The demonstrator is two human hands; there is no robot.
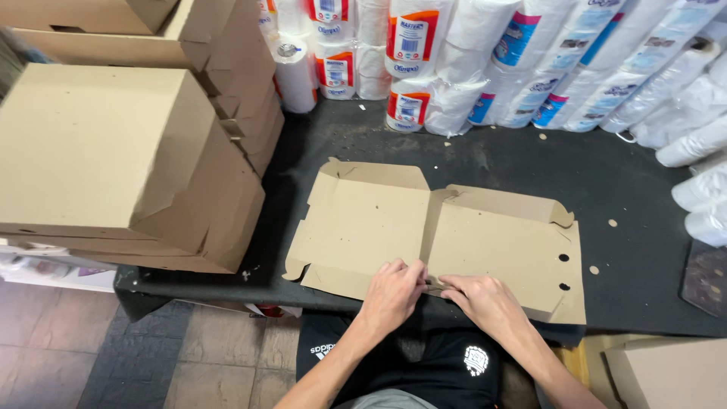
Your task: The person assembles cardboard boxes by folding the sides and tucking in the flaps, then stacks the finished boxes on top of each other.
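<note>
Cardboard: flat brown die-cut pizza-box blank (435,238), unfolded, lying on the near middle of the worktop, far flaps partly raised, small round holes along its right side.
Worktop: black, matte surface (621,189), scattered with small cardboard punch-outs on the right.
Left hand (394,291): resting on the near edge of the blank at its centre crease, fingers (409,271) curled and pinching the near flap.
Right hand (485,299): just beside the left, palm down on the same near edge, fingers (453,284) bent, pressing and gripping the flap at the crease.
Left side: tall stack of folded brown cardboard boxes (113,159), standing on the worktop, apart from the blank.
Far side: rows of white paper rolls in clear plastic wrap (530,60), some with red and blue labels, stacked against the far edge and down the right.
Near right corner: another brown cardboard box (670,375), below the worktop edge.
Near left: brown tiled floor (83,348).
</note>
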